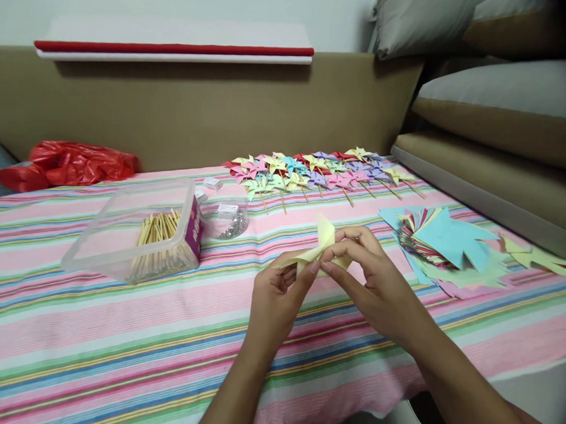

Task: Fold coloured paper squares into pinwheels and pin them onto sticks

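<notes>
My left hand and my right hand meet above the striped cloth, both pinching a pale yellow cut paper square whose corners are folded in toward the middle. The fingers of both hands are closed on the paper. To the right lies a stack of cut coloured paper squares. Behind, a row of finished paper pinwheels on sticks lies across the table.
A clear plastic box of wooden sticks stands at the left, with a small clear tub of pins beside it. A red plastic bag lies at the back left. Sofa cushions border the right. The striped tablecloth covers the table.
</notes>
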`<state>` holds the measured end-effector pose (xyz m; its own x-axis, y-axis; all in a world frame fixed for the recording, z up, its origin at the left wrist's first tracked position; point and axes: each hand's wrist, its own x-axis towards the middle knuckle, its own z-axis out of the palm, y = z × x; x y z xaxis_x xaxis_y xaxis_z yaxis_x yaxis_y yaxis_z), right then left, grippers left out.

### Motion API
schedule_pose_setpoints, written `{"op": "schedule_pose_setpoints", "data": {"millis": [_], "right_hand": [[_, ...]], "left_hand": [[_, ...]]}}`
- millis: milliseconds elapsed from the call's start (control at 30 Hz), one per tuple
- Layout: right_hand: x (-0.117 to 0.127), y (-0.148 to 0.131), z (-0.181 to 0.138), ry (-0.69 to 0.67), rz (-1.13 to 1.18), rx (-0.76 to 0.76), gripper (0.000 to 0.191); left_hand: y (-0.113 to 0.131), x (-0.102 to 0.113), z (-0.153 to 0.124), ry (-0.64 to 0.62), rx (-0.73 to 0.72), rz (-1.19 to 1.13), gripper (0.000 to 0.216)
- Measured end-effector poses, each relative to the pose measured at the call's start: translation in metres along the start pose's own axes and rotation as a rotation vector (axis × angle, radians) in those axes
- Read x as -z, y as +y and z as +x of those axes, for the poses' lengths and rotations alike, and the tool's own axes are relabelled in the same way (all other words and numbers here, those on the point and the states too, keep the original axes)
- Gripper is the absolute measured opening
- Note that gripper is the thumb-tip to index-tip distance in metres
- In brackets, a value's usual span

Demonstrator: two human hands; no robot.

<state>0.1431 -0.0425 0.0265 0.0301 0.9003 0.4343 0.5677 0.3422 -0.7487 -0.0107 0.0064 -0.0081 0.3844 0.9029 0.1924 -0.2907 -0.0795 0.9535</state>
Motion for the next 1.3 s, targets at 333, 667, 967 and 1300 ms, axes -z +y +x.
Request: {"op": "schedule_pose_setpoints", "data": {"millis": [333,667,967,1300], "right_hand": [[-0.006,0.002,0.000,0.132,0.049,-0.070,0.008],[-0.011,0.009,-0.002,0.172,0.340,-0.195,0.039],[-0.015,0.006,-0.001,0.198,0.338,-0.279,0.045],[-0.012,0.001,-0.001,0.152,0.264,-0.295,0.010]], "left_hand": [[0.004,-0.005,0.000,0.067,0.030,-0.043,0.021],[0.003,-0.008,0.000,0.113,0.083,-0.087,0.016],[-0.001,-0.009,-0.003,0.099,0.024,0.036,0.017],[-0.005,-0.005,-0.005,0.113,-0.125,0.260,0.016]]}}
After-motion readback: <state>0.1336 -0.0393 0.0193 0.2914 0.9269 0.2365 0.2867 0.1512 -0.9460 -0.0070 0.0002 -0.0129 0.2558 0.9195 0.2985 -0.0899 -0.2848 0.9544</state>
